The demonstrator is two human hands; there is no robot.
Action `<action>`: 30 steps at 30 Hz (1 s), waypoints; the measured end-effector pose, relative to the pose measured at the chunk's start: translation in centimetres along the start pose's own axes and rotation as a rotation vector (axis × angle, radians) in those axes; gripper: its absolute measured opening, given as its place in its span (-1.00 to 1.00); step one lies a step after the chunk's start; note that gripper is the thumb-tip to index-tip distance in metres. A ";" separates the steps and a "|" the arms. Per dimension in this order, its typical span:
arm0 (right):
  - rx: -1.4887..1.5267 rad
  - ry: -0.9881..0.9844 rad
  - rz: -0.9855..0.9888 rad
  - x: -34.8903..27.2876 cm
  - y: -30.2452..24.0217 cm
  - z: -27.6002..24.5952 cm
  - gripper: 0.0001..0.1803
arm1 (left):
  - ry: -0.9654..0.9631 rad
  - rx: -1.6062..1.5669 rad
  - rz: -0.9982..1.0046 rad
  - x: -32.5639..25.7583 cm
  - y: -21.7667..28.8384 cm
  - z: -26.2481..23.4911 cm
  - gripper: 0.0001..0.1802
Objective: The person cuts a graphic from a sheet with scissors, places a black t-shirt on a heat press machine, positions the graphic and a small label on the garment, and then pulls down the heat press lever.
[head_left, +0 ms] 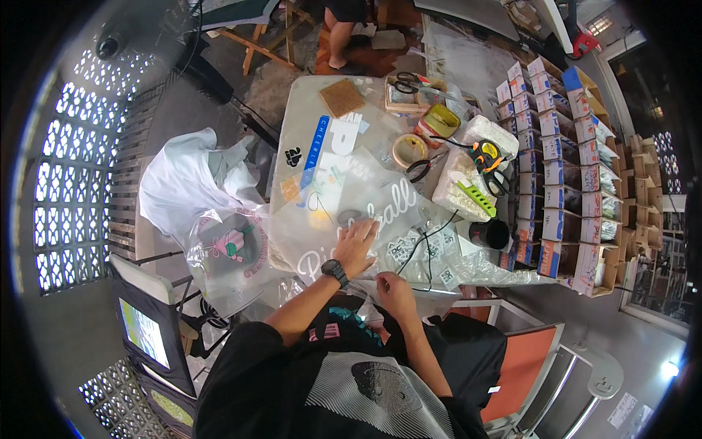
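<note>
My left hand (356, 244), with a black watch on its wrist, lies flat with fingers spread on a large clear film sheet (365, 197) bearing white script lettering, spread on the table (307, 95). My right hand (393, 287) is at the near edge of the film, fingers curled and pinching the sheet's edge. A thin black cord (424, 245) runs across the film just right of my hands. Small printed sticker sheets (424, 245) lie beside it.
Tape rolls (409, 150), a yellow container (441, 119), scissors (409, 80), an orange tool (486, 156), a green comb-like piece (477, 196) and a black cup (490, 234) lie further back. Shelves of boxes (563, 161) stand right. White cloth (190, 183) and a bagged garment (234, 249) sit left. A person's legs (340, 33) are beyond.
</note>
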State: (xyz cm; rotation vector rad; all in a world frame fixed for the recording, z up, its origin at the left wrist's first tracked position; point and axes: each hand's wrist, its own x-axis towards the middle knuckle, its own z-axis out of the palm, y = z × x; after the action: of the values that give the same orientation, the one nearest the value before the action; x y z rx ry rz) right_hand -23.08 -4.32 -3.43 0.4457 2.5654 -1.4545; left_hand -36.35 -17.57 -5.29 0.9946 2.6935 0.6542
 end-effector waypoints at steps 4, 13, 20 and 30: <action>-0.020 0.053 -0.006 1.3 -0.3 -0.3 -0.85 | 0.182 -0.419 -0.204 -1.0 -3.7 4.2 -0.13; -0.377 0.031 0.115 9.5 -2.7 5.6 -0.82 | -0.024 -0.027 -0.156 -0.9 -5.7 -2.0 0.08; -0.296 0.118 -0.010 9.8 -2.9 6.3 -0.78 | 0.440 -0.630 -0.422 -1.5 -7.6 -0.4 -0.21; -0.539 0.277 0.118 8.7 -3.6 8.9 -0.59 | 0.463 -0.529 -0.327 -1.1 -5.1 0.0 -0.30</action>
State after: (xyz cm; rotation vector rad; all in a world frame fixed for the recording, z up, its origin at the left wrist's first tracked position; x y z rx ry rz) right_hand -32.52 -12.16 -7.53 0.7322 2.9283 -0.6518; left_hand -38.42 -21.68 -7.66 0.2836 2.6938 1.5622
